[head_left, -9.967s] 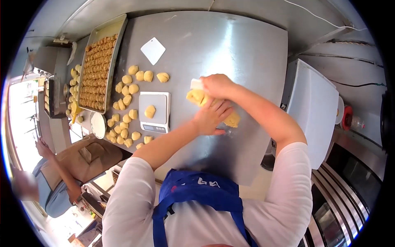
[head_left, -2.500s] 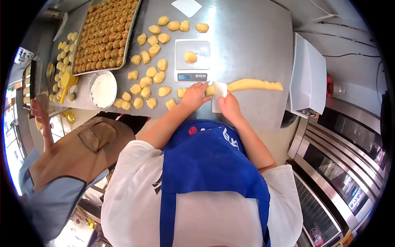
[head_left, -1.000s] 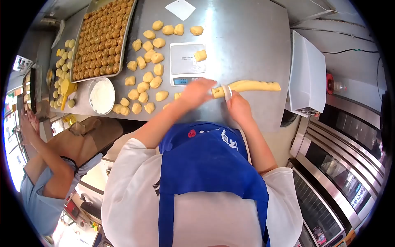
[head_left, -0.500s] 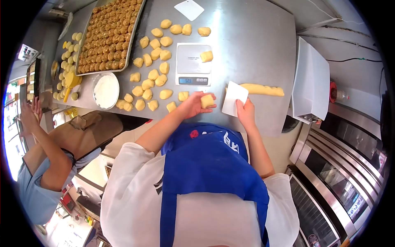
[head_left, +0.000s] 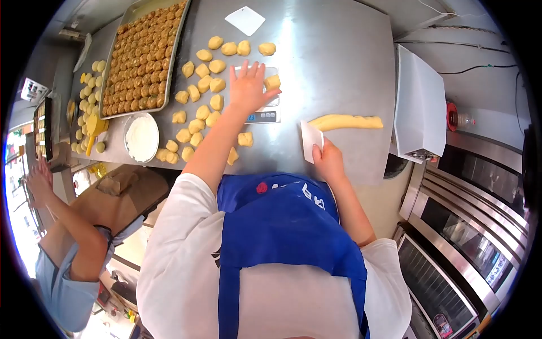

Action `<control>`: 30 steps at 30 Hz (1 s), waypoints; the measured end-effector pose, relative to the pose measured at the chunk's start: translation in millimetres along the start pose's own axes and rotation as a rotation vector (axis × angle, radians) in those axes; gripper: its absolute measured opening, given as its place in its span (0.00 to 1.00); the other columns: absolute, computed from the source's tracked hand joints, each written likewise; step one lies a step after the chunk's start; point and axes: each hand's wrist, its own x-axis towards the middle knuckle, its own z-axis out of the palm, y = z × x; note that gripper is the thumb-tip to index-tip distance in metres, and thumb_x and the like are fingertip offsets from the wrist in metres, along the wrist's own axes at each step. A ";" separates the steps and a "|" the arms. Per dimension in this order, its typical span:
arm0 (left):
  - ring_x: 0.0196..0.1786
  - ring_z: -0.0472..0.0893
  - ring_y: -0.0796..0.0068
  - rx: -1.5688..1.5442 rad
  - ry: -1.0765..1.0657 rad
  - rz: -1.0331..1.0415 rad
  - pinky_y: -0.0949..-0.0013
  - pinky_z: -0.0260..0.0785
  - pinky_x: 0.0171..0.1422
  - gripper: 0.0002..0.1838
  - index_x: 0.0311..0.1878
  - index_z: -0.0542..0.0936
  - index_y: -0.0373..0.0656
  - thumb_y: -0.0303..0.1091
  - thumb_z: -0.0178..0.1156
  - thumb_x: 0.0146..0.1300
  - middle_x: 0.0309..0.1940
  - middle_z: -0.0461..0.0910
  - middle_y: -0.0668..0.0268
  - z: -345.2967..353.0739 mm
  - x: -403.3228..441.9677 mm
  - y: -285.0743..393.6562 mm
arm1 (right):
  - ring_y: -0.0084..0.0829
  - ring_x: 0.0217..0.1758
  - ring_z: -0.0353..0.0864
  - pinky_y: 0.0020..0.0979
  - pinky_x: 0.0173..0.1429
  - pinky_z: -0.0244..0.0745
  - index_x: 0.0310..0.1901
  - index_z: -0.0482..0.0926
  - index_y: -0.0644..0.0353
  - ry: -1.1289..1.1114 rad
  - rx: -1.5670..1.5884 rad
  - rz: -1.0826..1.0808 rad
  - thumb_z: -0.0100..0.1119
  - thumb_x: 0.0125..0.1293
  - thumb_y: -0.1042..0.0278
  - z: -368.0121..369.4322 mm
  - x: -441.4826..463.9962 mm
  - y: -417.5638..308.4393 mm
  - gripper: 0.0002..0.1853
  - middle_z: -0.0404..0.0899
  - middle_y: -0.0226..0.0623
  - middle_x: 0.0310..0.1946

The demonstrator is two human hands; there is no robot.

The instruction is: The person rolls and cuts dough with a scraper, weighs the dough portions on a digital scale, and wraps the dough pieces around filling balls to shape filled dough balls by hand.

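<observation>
Two hands in view, both mine: left hand [head_left: 247, 90] palm down over the digital scale [head_left: 270, 117], fingers spread wide; can't tell if anything sits under the palm. One dough piece [head_left: 272, 83] rests on the scale's right side, by my thumb; contact unclear. Right hand [head_left: 329, 161] grips a white dough scraper [head_left: 310, 141], tilted, at the left end of the dough rope [head_left: 350, 121]; can't tell if they touch. Rope lies lengthwise on the steel table [head_left: 339, 68], right of the scale. Loose dough pieces [head_left: 217, 101] sit left of and beyond the scale. Farther left: flour bowl [head_left: 157, 144] and sheet tray [head_left: 133, 113] with rows of brown balls. Spare scraper [head_left: 245, 21] lies flat beyond the scale.
</observation>
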 end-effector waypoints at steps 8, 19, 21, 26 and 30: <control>0.53 0.76 0.63 -0.438 -0.281 0.404 0.52 0.63 0.62 0.26 0.55 0.76 0.47 0.40 0.68 0.50 0.46 0.79 0.64 18.0 -60.3 44.5 | 0.53 0.38 0.80 0.48 0.43 0.75 0.43 0.76 0.66 0.055 -0.036 -0.004 0.50 0.64 0.64 0.1 -0.6 4.7 0.14 0.79 0.53 0.36; 0.47 0.78 0.58 -0.546 -0.219 0.344 0.59 0.70 0.50 0.30 0.54 0.74 0.40 0.35 0.70 0.45 0.41 0.79 0.59 17.8 -115.3 59.0 | 0.46 0.35 0.82 0.42 0.39 0.77 0.44 0.74 0.63 -0.194 -0.309 -0.165 0.51 0.62 0.69 14.6 -3.3 -11.5 0.10 0.79 0.45 0.37; 0.46 0.78 0.58 -0.562 -0.224 0.315 0.59 0.70 0.49 0.29 0.54 0.74 0.40 0.34 0.70 0.45 0.41 0.80 0.59 21.8 -117.2 58.4 | 0.46 0.35 0.82 0.43 0.39 0.77 0.43 0.74 0.63 -0.201 -0.311 -0.154 0.51 0.62 0.69 13.1 -1.2 -14.0 0.10 0.79 0.45 0.36; 0.46 0.79 0.57 -0.615 -0.185 0.273 0.60 0.71 0.50 0.27 0.52 0.75 0.40 0.33 0.70 0.46 0.41 0.81 0.58 29.2 -124.2 55.2 | 0.47 0.35 0.82 0.43 0.39 0.77 0.39 0.74 0.63 -0.161 -0.271 -0.112 0.51 0.61 0.70 11.7 -1.3 -21.9 0.08 0.79 0.46 0.35; 0.45 0.79 0.56 -0.639 -0.170 0.328 0.59 0.72 0.50 0.24 0.49 0.78 0.39 0.33 0.69 0.46 0.41 0.82 0.57 29.7 -121.8 53.1 | 0.49 0.35 0.82 0.44 0.40 0.77 0.42 0.75 0.64 -0.207 -0.289 -0.123 0.50 0.62 0.68 28.0 5.4 -16.2 0.11 0.79 0.48 0.35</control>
